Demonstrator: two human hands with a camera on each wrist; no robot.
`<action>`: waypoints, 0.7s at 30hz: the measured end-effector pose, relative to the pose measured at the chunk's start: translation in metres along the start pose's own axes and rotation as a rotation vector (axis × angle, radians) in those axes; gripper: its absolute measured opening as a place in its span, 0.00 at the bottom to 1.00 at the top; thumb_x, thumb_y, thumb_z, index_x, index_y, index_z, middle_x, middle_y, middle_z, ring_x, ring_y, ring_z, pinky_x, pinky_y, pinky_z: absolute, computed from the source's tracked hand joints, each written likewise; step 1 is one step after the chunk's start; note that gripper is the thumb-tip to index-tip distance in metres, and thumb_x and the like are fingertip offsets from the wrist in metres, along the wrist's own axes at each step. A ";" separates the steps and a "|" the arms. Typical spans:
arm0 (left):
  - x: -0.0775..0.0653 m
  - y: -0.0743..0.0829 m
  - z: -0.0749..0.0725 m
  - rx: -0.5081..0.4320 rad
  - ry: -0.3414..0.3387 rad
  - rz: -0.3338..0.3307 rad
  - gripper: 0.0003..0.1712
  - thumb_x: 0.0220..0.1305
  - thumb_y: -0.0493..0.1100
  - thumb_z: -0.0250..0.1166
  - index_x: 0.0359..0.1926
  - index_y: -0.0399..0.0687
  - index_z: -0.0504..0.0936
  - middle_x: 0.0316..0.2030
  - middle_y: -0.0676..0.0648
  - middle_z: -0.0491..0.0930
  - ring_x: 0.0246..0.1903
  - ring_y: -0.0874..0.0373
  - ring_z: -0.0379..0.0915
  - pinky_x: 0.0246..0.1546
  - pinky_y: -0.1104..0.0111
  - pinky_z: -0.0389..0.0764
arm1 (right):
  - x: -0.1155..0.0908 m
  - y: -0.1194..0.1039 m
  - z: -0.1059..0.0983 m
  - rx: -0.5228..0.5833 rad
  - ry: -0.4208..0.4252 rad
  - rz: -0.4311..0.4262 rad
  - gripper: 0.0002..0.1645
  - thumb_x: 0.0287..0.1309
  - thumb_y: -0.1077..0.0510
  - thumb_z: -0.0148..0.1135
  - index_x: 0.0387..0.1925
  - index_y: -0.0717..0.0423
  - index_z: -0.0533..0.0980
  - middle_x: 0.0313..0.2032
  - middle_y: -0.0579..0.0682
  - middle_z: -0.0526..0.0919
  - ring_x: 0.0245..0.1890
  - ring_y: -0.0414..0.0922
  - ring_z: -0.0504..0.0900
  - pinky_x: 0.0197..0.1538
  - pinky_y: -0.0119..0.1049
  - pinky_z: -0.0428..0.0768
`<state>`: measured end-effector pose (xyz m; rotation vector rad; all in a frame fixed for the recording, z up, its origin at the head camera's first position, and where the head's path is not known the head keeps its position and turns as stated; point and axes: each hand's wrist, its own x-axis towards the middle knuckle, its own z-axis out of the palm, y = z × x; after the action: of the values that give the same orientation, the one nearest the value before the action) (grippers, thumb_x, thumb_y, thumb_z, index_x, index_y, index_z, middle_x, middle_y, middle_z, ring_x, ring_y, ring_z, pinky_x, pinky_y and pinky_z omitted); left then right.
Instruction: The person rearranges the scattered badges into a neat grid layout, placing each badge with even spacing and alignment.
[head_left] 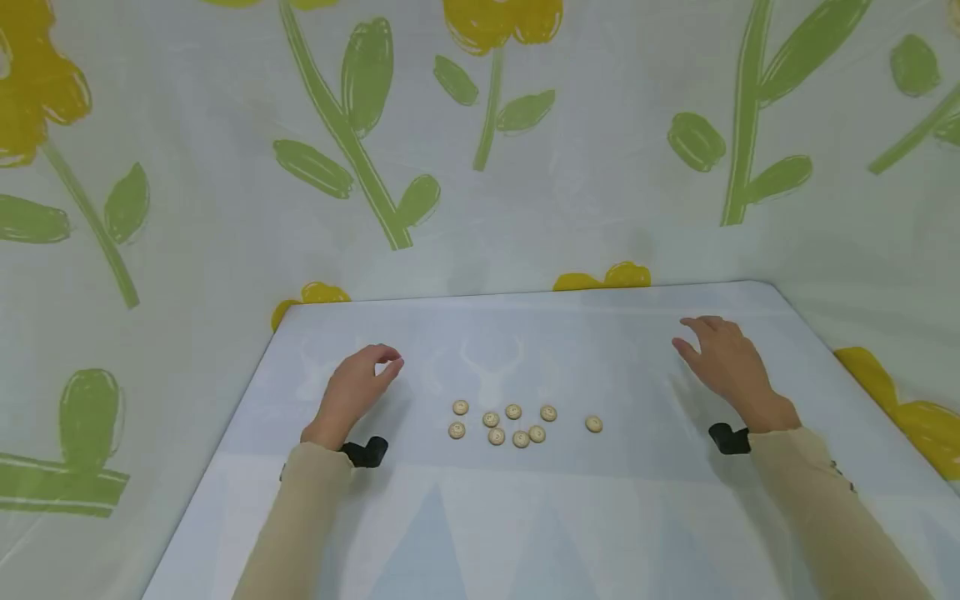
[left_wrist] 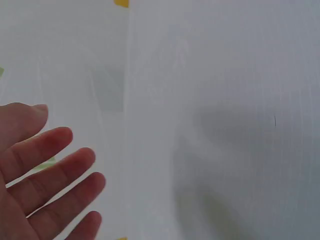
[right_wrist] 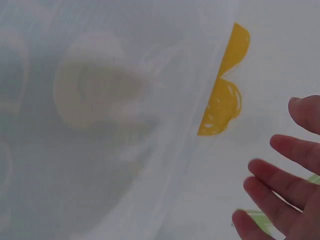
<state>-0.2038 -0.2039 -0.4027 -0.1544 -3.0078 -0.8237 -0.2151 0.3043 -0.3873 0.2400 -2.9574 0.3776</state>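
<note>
Several small round beige discs (head_left: pixel 513 412) with a raised rim and dark marks at the centre, much like buttons, lie loosely grouped on the pale table (head_left: pixel 480 517). One disc (head_left: pixel 594 424) sits apart at the group's right. My left hand (head_left: pixel 355 390) hovers over the table left of the discs, fingers gently bent and holding nothing. Well to the right of them, my right hand (head_left: pixel 723 360) is raised above the table with its fingers relaxed and spread. Both wrist views show loose fingers (left_wrist: pixel 55 182) and bare table, with no disc in sight.
A hanging sheet (head_left: pixel 600 192) printed with yellow flowers and green stems surrounds the table's back and sides. Each wrist wears a dark strap with a small black camera mount (head_left: pixel 365 452). The table's far edge (head_left: pixel 465 296) meets the sheet.
</note>
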 end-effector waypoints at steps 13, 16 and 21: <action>-0.020 0.019 0.056 -0.169 -0.180 0.012 0.11 0.57 0.50 0.63 0.34 0.48 0.80 0.63 0.37 0.63 0.66 0.38 0.48 0.64 0.47 0.51 | -0.003 -0.064 0.050 0.342 -0.068 -0.022 0.19 0.64 0.52 0.51 0.53 0.55 0.74 0.46 0.54 0.81 0.43 0.50 0.77 0.45 0.47 0.77; -0.021 0.020 0.065 -0.134 -0.175 0.038 0.14 0.52 0.54 0.66 0.35 0.51 0.79 0.66 0.36 0.57 0.68 0.35 0.39 0.65 0.44 0.43 | -0.003 -0.085 0.062 0.378 -0.086 -0.071 0.18 0.63 0.52 0.53 0.51 0.54 0.75 0.43 0.50 0.82 0.40 0.47 0.78 0.44 0.44 0.77; -0.026 0.025 0.074 -0.115 -0.186 -0.007 0.21 0.47 0.60 0.68 0.38 0.56 0.75 0.70 0.40 0.49 0.70 0.39 0.30 0.64 0.43 0.33 | -0.004 -0.115 0.076 0.451 -0.135 -0.082 0.17 0.62 0.51 0.54 0.51 0.51 0.76 0.40 0.45 0.82 0.38 0.43 0.78 0.43 0.40 0.76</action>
<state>-0.1744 -0.1468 -0.4552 -0.2354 -3.1325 -1.0390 -0.2010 0.1751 -0.4334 0.4512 -2.9374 1.0538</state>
